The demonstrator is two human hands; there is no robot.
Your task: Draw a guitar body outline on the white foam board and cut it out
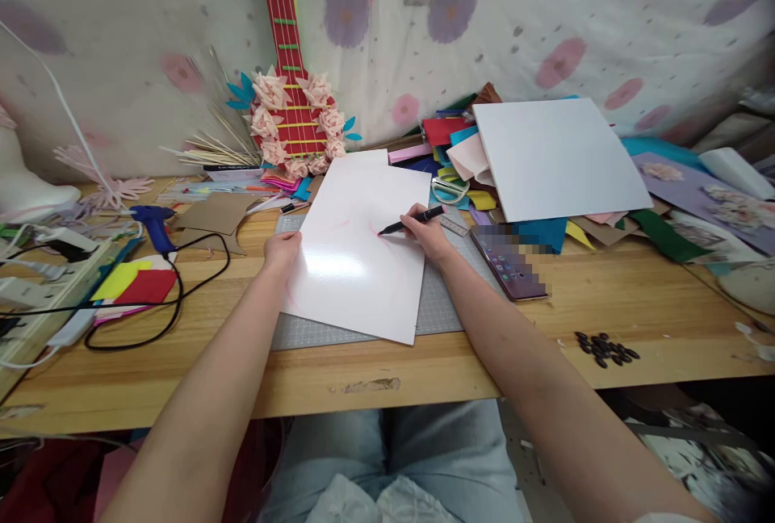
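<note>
Nearest, a person's legs in light blue denim point(451, 450) sit below the edge of the pale wooden desk point(339, 374). Near that edge, to the right, lies a small cluster of dark, oval, glossy pieces point(605, 348). Farther in, a grey gridded cutting mat point(439, 309) lies under a flat, glossy white board point(363, 244) marked with faint, curving pink lines. The left hand point(282, 252) rests at the board's left edge, fingers bent against it; whether they pinch it cannot be told. The right hand point(427, 232) is over the board's right side, its fingers pinching a slim black marker point(415, 220), whose tip meets the surface by a pink line. A dark-framed smartphone point(505, 265) lies right of the mat, and a blue glue gun point(156, 226) well to the left. Beyond the right hand are pale-handled scissors point(449, 189), then a second white board point(560, 160) on coloured sheets. Behind stands a red guitar-shaped craft piece point(301, 121) trimmed with pale pink flowers, before a white flower-patterned curtain point(387, 47).
</note>
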